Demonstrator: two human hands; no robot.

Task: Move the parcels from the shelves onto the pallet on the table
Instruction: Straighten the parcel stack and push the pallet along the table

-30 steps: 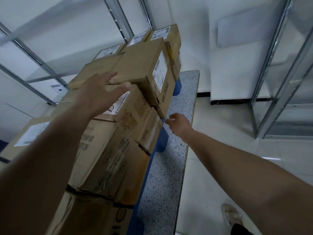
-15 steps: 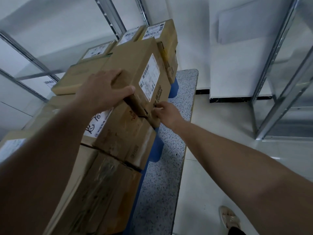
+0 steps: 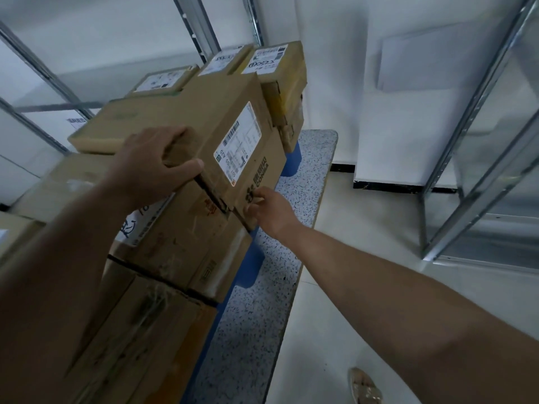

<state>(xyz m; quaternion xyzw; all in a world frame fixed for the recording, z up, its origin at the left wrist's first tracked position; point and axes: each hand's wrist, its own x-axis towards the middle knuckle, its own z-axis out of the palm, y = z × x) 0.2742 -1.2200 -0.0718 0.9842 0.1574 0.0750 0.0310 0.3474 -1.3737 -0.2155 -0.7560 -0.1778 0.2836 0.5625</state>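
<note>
Stacked parcels (image 3: 163, 258) on blue pallet (image 3: 250, 266), on speckled desk (image 3: 262, 330). Left hand (image 3: 151, 167) grips top parcel (image 3: 204, 132) at near corner; right hand (image 3: 269, 212) w/ curled fingers holds its lower side edge. Metal shelves (image 3: 481, 135) beyond, at right.

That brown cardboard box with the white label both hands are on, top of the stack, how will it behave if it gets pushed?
The brown cardboard box probably stays stiff: its edges look square. It overhangs the worn carton below, so it may tip toward the right hand. The left hand grips its near corner, which should steady it.
</note>
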